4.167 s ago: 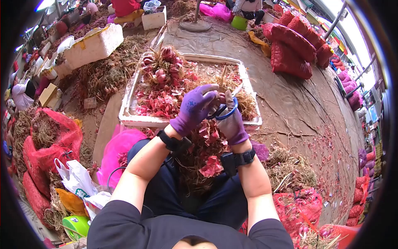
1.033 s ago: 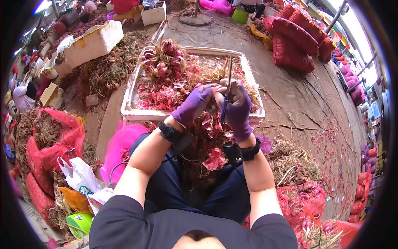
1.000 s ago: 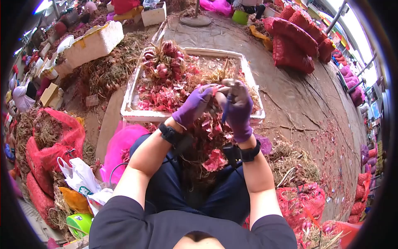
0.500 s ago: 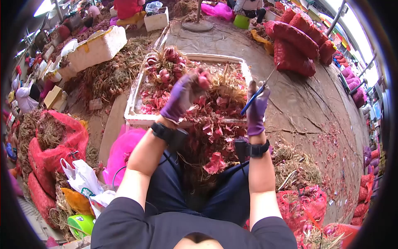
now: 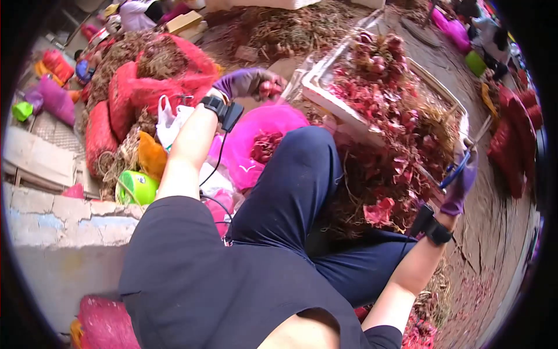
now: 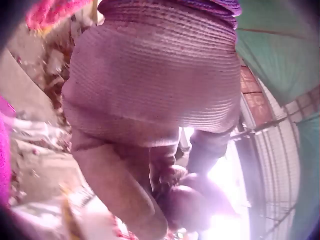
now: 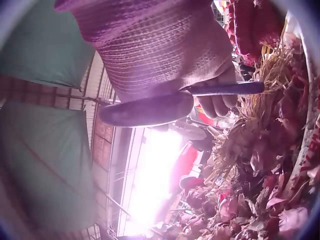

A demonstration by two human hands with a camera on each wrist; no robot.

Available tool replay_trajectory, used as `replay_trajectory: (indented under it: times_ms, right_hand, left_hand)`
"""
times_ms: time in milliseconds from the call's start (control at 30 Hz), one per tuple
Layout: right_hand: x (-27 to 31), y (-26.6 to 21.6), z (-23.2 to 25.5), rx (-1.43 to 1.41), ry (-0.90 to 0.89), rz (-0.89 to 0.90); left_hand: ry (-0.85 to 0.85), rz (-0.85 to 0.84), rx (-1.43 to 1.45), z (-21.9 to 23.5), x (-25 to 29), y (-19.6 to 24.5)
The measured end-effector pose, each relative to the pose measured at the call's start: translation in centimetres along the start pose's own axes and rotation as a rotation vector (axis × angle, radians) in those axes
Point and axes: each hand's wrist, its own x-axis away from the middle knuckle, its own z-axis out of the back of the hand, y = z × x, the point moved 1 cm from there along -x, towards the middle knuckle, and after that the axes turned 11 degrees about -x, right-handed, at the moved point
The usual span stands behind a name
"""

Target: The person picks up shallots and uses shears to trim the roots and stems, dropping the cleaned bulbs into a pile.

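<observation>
My left hand [image 5: 245, 83], in a purple glove, holds red shallots [image 5: 269, 89] at the left of the tray, just above a bright pink mesh bag [image 5: 232, 152]. The left wrist view shows a round bulb [image 6: 187, 207] at the fingers. Red shallots [image 5: 266, 145] lie inside the mesh bag. On the far side of the tray, my right hand [image 5: 462, 185] grips scissors [image 5: 455, 170] with blue handles, blades pointing up and away. Up close the right wrist view shows the scissor handles [image 7: 150, 109] at the gloved fingers.
The white foam tray [image 5: 343, 109] holds a bunch of shallots [image 5: 378, 52] and loose red skins [image 5: 372, 93]. Skins and dry stems [image 5: 395, 174] heap between the knees. Red net sacks [image 5: 122, 99], a white plastic bag [image 5: 168, 125] and a green container [image 5: 138, 186] stand left.
The hands worked close together over the tray with scissors and shallots, then parted. The left hand has swung left with shallots to the pink bag; the head view has turned left.
</observation>
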Motion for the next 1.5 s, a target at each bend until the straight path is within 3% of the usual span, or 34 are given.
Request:
replay_trajectory:
  times_ms: [33,67,100,133,167,200,233,267,333,367,400,433,467,500,533,567,600,667,733,767,833,933,1000,1067,1133,1200,1233,1267,1333,1367,1433,1467,1500]
  right_hand:
    - [-0.2,0.2,0.0,0.058,-0.007,0.042]
    - [-0.4,0.3,0.3,0.123,-0.004,0.088]
    - [-0.3,0.3,0.4,0.04,-0.028,0.024]
    - [-0.2,0.4,0.7,-0.039,-0.041,-0.034]
    - [-0.6,1.0,1.0,-0.089,-0.023,-0.02]
    - [-0.9,1.6,1.4,-0.092,-0.016,-0.011]
    - [-0.7,1.1,1.4,-0.112,-0.018,-0.039]
    - [-0.7,0.9,1.3,-0.072,-0.034,0.01]
    - [-0.4,0.2,0.6,-0.023,0.026,0.107]
    - [-0.2,-0.1,0.5,-0.007,0.023,0.097]
    - [0.1,-0.6,-0.2,-0.027,0.076,0.106]
    - [0.1,-0.8,0.0,0.021,0.073,0.101]
    - [0.0,-0.9,0.2,0.064,0.064,0.096]
    - [0.0,-0.8,0.1,0.064,0.073,0.105]
    - [0.0,-0.7,0.1,0.032,0.07,0.122]
    - [0.0,-0.8,0.1,0.001,0.067,0.139]
    - [0.1,-1.1,0.1,0.002,0.073,0.147]
    - [0.3,-1.7,0.3,0.025,0.073,0.116]
    - [0.3,-1.9,0.6,-0.03,0.09,0.077]
    - [0.2,-1.8,0.9,-0.01,0.105,0.094]
    - [0.5,-2.2,1.2,0.01,0.113,0.088]
    - [0.4,-2.3,1.7,0.066,0.115,0.109]
    - [0.7,-2.7,1.3,0.063,0.135,0.127]
    - [1.0,-3.7,0.7,-0.066,0.093,0.031]
    - [0.6,-2.6,0.8,0.03,0.119,0.075]
    - [0.4,-2.2,0.8,0.069,0.123,0.091]
    - [0.8,-3.2,0.7,0.136,0.139,0.094]
    - [0.7,-3.1,0.8,0.136,0.143,0.095]
    - [0.4,-2.3,1.0,0.157,0.159,0.112]
    - [0.4,-2.1,1.0,0.157,0.161,0.11]
    - [0.2,-1.9,1.0,0.158,0.157,0.077]
    - [0.2,-1.8,1.0,0.158,0.161,0.073]
    - [0.2,-1.8,1.0,0.163,0.15,0.044]
  left_hand:
    - [-0.007,0.073,-0.088,0.1,1.1,-1.9]
    - [-0.076,0.204,0.032,1.4,0.8,-5.3]
    - [-0.265,0.383,0.254,4.5,-0.6,-10.0]
    - [-0.035,0.503,0.105,3.2,0.6,-10.5]
    - [0.352,0.651,-0.315,3.5,1.1,-10.9]
    - [0.268,0.513,-0.373,7.4,0.1,-13.9]
    - [0.448,0.42,-0.424,9.4,-1.9,-14.2]
    - [0.747,0.19,-0.391,10.7,-3.0,-13.7]
    - [1.326,-0.428,-0.774,11.4,-7.3,-10.3]
    - [1.475,-0.676,-0.801,7.0,-7.4,-4.9]
    - [1.421,-0.794,-0.813,0.9,-6.8,0.6]
    - [1.271,-0.923,-0.587,-0.9,-9.4,3.1]
    - [1.102,-0.884,-0.528,-5.0,-10.3,6.1]
    - [1.101,-0.94,-0.9,-6.4,-12.7,7.6]
    - [1.047,-1.216,-1.114,-10.1,-14.5,9.8]
    - [0.922,-1.147,-1.101,-12.9,-17.3,10.5]
    - [0.567,-0.746,-0.929,-17.2,-17.7,12.0]
    - [0.408,-0.881,-1.371,-21.6,-22.1,12.4]
    - [0.153,-0.715,-1.606,-24.5,-26.7,12.3]
    - [0.149,-0.728,-1.609,-25.1,-28.0,12.2]
    - [0.034,-0.453,-1.591,-26.2,-30.5,11.5]
    - [0.118,-0.443,-1.478,-25.4,-31.8,10.8]
    - [0.072,-0.428,-1.559,-25.4,-31.8,11.6]
    - [0.078,-0.459,-1.641,-25.4,-30.7,12.2]
    - [0.091,-0.437,-1.629,-25.3,-29.9,12.6]
    - [0.341,-0.561,-1.47,-25.1,-29.3,13.4]
    - [0.34,-0.56,-1.38,-25.2,-28.2,14.5]
    - [0.516,-0.69,-1.379,-25.8,-27.4,15.0]
    - [0.707,-0.897,-1.434,-27.0,-25.5,16.1]
    - [0.704,-0.896,-1.435,-27.7,-24.4,16.4]
    - [0.755,-0.969,-1.881,-29.1,-22.4,16.5]
    - [0.748,-0.971,-1.882,-29.2,-22.0,15.4]
    - [0.486,-0.888,-1.921,-29.1,-21.8,13.8]
